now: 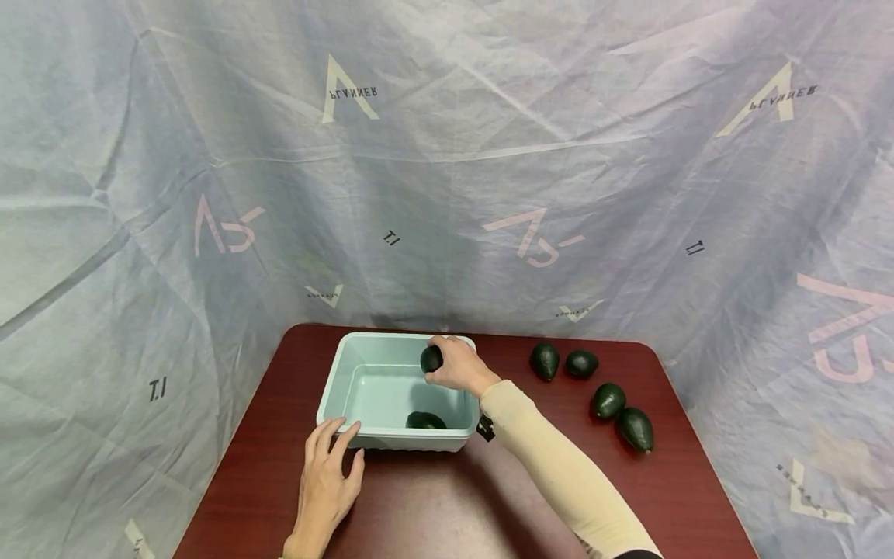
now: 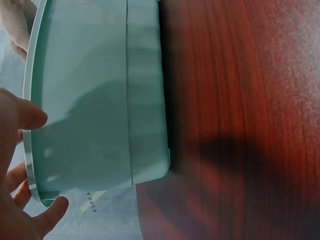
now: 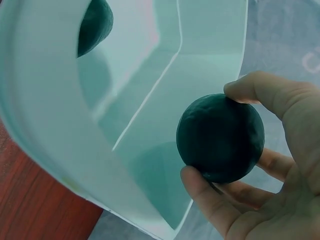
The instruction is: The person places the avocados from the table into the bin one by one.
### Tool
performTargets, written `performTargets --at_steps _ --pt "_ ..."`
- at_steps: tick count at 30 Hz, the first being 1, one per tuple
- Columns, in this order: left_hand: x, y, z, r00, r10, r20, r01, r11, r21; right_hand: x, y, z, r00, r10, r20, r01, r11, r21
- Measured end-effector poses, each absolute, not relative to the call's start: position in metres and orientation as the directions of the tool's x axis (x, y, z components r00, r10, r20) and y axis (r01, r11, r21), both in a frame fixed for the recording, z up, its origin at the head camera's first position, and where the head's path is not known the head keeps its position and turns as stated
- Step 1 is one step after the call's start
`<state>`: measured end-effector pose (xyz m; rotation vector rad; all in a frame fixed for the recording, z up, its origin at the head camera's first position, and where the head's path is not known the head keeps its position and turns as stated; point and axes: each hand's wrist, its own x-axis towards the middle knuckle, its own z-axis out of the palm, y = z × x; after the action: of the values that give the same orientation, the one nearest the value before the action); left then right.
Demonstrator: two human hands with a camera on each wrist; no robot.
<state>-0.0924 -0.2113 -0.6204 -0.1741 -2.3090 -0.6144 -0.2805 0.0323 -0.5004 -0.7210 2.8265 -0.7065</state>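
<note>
My right hand (image 1: 457,365) holds a dark green avocado (image 1: 431,359) between thumb and fingers, over the right back part of a pale green plastic bin (image 1: 398,440). In the right wrist view the held avocado (image 3: 220,139) shows its rounded end, with fingertips on its sides. Another avocado (image 1: 424,421) lies inside the bin near the front wall, partly hidden by the rim. My left hand (image 1: 327,473) grips the bin's front left corner. The left wrist view has the thumb (image 2: 32,116) outside the wall and other fingers behind the rim.
To the right of the bin, several avocados lie on the dark red wooden table (image 1: 517,458): two near the back, one avocado (image 1: 545,361) beside another, and a pair (image 1: 635,429) nearer the right edge. A printed grey cloth (image 1: 447,194) hangs behind and around the table.
</note>
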Motion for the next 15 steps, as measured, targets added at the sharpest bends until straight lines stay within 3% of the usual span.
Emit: performTargets --at_steps 15 --pt "-0.0926 -0.2103 -0.6209 -0.711 -0.053 0.701 0.306 0.874 0.377 -0.2787 0.0311 -0.5017 -0.854 -0.52 -0.031 -0.444 0.757 -0.479"
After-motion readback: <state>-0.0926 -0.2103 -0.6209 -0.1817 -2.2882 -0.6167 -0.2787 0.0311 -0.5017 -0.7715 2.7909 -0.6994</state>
